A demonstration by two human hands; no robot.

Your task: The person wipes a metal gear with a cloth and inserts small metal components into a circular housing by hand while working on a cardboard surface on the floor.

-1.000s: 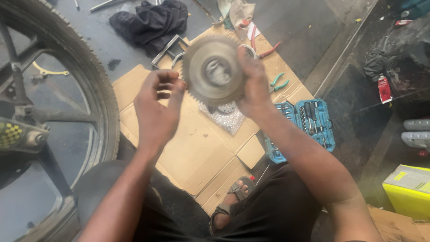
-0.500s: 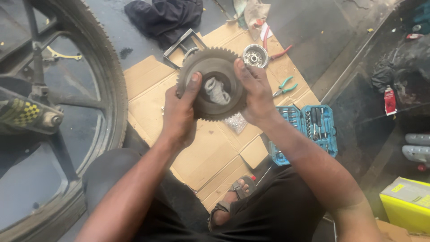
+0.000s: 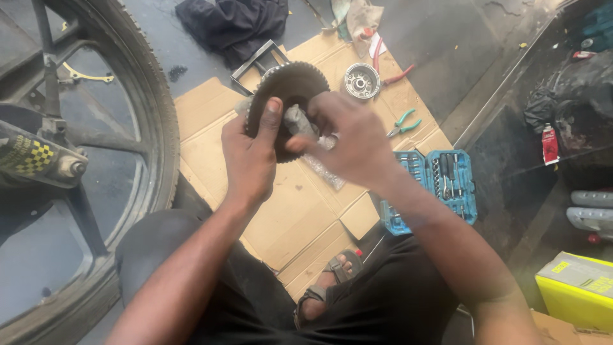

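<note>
sprocket turned edge-up over the cardboard

our left hand (image 3: 250, 153) now grips the toothed sprocket (image 3: 290, 96) by its rim; our right hand (image 3: 348, 137) has moved in, fingers closed on a grey part (image 3: 299, 121) at its hub.

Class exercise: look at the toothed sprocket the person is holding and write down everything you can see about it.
The sprocket is a round, dark grey metal disc, dull and grimy, with small even teeth around its whole rim. It is held up above the cardboard sheet, tilted with its face toward the camera. The left hand grips its left side, with the thumb pressed flat on the face. The right hand covers the lower right part and pushes a pale crumpled rag against the middle, so the centre hole is hidden.
</note>
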